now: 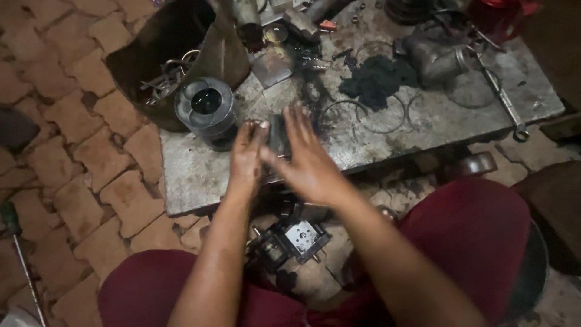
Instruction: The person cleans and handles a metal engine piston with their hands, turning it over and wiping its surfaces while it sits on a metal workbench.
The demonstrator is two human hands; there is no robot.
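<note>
the left hand (247, 154) and right hand (305, 158) meet over the front edge of the metal slab (193, 175), pressed around a small dark flat part (277, 134) that shows only between them. the left hand is curled with its fingertips on the part's top; the right hand lies flat, fingers spread and open, against its side. what the part is i cannot tell, most of it being hidden. it looks like stiff oily metal, so probably slippery and best pinched by its edges rather than its flat faces.

just left of the hands, near the slab's left edge, stands one grey piston (207, 112), crown up; it looks heavy and rigid, easiest grasped round its skirt. behind it, at the back left corner, one dark bag (175, 48) holds loose tools. toward the middle lie about three thin piston rings (339, 118), springy and easy to snap, beside one black rag (375, 79), soft and limp. one long wrench (502, 103) runs along the right edge. below the slab, between the knees, sits one small metal assembly (290, 239).
</note>
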